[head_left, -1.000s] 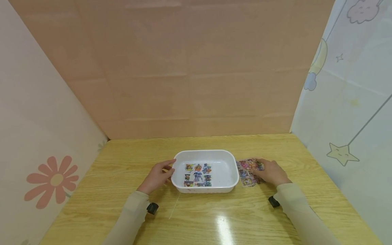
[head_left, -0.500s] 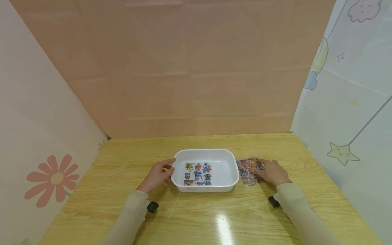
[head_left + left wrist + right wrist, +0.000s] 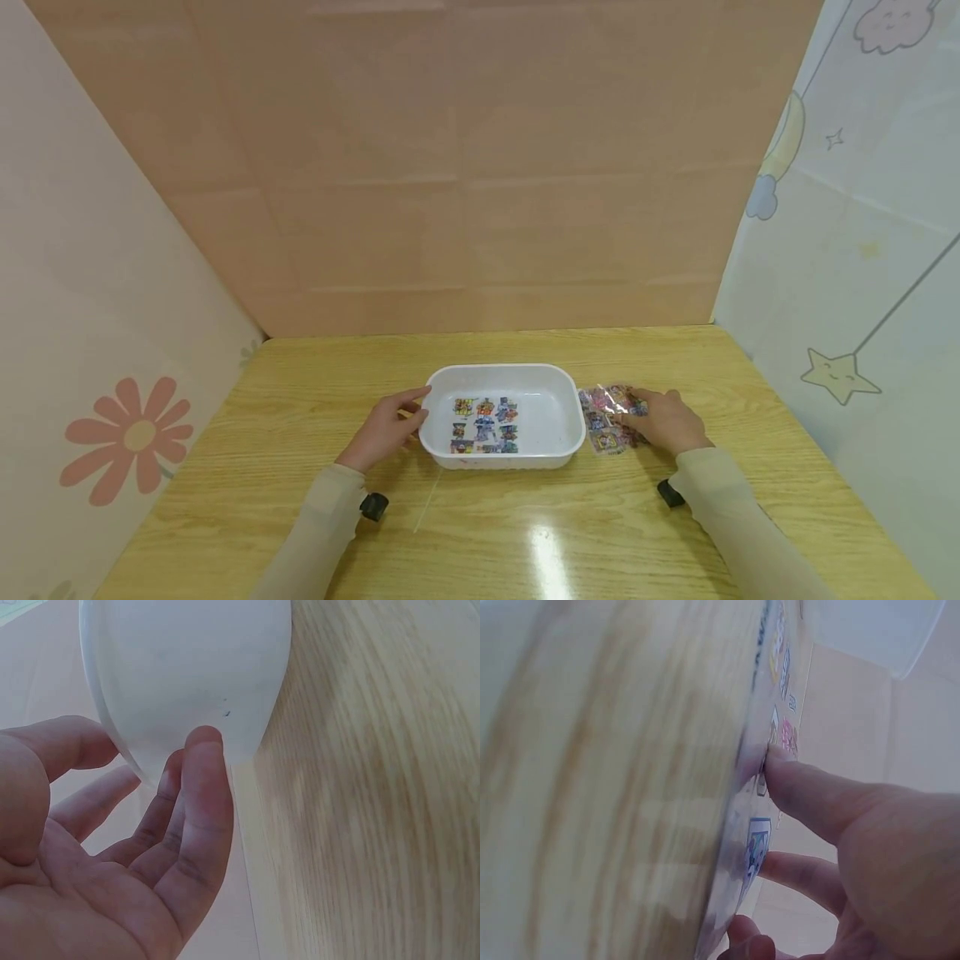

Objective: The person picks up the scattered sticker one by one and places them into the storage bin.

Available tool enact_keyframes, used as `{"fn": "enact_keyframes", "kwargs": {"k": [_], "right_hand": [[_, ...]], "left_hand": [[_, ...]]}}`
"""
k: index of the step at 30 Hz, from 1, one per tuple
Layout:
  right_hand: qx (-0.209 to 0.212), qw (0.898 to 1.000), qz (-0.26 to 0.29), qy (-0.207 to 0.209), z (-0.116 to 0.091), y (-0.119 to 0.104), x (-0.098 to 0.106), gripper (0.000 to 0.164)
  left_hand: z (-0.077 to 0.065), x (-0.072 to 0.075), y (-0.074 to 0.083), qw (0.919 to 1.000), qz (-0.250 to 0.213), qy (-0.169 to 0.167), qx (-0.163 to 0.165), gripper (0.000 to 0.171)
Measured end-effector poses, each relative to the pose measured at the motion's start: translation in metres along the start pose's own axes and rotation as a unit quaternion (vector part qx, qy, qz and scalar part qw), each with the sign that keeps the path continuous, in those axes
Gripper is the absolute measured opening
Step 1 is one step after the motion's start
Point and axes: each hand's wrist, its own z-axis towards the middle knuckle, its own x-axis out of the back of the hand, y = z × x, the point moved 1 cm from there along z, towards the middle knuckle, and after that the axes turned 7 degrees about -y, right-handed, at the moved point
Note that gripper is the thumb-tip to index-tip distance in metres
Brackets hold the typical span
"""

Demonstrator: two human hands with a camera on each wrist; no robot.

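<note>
A white rectangular basin [image 3: 546, 461] with rounded corners stands mid-table. Several colourful cartoon pictures, like a sticker sheet [image 3: 485, 427], lie on its floor toward the left. My left hand [image 3: 387, 429] holds the basin's left end. In the left wrist view, curled fingers [image 3: 204, 780] touch the outer wall while the thumb is at the rim. Right of the basin, a clear sticker sheet [image 3: 606, 421] with pink and purple cartoon pictures lies on the table. My right hand [image 3: 667, 421] rests on its right part, the thumb [image 3: 802, 787] pressing its surface; the hand hides that side.
The wood-grain table [image 3: 300, 500] runs back to a tan papered wall [image 3: 465, 167]. Pale walls with flower and star drawings flank it. A thin pale line [image 3: 429, 500] shows in front of the basin. Dark wrist cameras sit under both sleeves.
A bright glare has appeared on the sticker sheet under my right hand. Both hands and the basin keep their places, apart from a slight shift of the head view.
</note>
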Motion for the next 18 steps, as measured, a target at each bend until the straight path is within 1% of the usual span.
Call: {"fn": "enact_keyframes", "kwargs": {"k": [11,15,18], "right_hand": [[-0.011,1.0,0.009,-0.002,-0.0023,-0.002,0.0008,0.074],[-0.018,1.0,0.016,0.003,-0.002,-0.0009,0.0025,0.077],[-0.022,0.999,0.024,0.013,-0.0013,0.0002,0.003,0.082]], "left_hand": [[0.0008,0.0001,-0.0011,1.0,-0.003,-0.003,-0.007,0.045],[0.0008,0.0006,-0.0012,0.9999,-0.003,-0.004,-0.01,0.045],[0.0004,0.0012,-0.0016,1.0,-0.002,-0.004,-0.008,0.045]]}}
